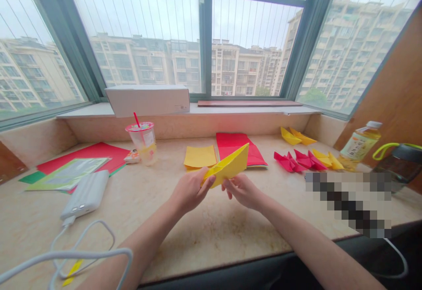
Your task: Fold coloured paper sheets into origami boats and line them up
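A yellow folded paper boat (232,162) is held up above the counter, one pointed end tilted up to the right. My left hand (195,188) grips its left end, thumb on the near side. My right hand (242,189) pinches the lower edge, its fingers partly hidden beneath the paper. Just behind lie a stack of yellow paper squares (199,156) and red paper sheets (232,143). To the right stand yellow paper boats (296,136), red folded paper pieces (298,161) and a yellow folded piece (328,159).
At the left are a plastic cup with a straw (142,143), red paper (99,154), a white power bank (86,193) and its cable (99,254). A drink bottle (361,145) and a dark bottle with a green strap (398,162) stand right. A white box (148,100) rests on the sill.
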`<state>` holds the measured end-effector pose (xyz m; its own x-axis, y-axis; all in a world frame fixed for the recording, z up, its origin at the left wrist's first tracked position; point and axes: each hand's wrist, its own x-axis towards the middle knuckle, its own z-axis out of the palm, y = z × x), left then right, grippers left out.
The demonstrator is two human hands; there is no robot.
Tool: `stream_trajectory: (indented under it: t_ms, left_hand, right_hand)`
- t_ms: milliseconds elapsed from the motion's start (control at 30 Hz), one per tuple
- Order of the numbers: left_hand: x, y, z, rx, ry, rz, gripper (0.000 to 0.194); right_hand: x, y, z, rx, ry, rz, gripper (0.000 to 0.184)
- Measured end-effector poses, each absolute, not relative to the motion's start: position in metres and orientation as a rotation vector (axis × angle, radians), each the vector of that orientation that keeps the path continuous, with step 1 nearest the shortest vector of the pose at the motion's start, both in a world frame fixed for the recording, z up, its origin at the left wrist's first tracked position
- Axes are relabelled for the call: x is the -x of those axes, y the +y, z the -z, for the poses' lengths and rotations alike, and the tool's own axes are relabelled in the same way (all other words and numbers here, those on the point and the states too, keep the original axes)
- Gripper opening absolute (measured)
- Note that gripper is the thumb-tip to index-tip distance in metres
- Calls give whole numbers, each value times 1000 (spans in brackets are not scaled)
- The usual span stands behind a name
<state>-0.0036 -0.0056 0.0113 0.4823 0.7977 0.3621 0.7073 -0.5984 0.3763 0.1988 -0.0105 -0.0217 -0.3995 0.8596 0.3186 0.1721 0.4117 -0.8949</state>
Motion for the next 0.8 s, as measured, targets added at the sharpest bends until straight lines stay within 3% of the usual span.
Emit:
stream_trajectory:
  t_ms: [133,400,600,800]
  left_hand:
    - [14,-1,-13,-2650,1422,-612,48]
    - [18,4,-10,-2654,1599,-517,51]
    - [22,8,-5,-2777,1534,-699,49]
    - [18,7,-6,-3000,1121,-950,18]
  right_hand:
    - [-215,1,12,854,-1558,-937,48]
    - [-226,12,20,866,-1550,-958,34]
    - [-218,11,25,798,-1590,-939,26]
    - [-217,7,24,721,-1602,-975,25]
